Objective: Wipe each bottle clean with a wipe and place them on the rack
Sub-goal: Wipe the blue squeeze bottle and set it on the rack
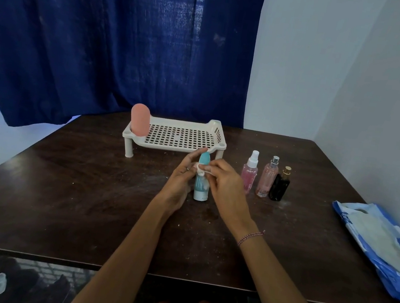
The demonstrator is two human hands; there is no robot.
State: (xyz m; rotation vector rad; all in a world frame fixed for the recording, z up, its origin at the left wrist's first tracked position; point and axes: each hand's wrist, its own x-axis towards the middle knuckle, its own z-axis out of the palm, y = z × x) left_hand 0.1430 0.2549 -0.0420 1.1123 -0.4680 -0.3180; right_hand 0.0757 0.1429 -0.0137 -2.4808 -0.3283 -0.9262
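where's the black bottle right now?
Head view: black bottle upright on the table, right of centre, at the right end of the row of three bottles, beside the pink silver-topped bottle and left of the blue wipes pack.

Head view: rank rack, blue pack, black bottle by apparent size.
1. rack and blue pack: they look alike; the pack is nearer and cropped by the frame, so unranked.
2. black bottle: clearly smallest.

Head camera (the only view) looks forward and down over the table (60, 183), close.
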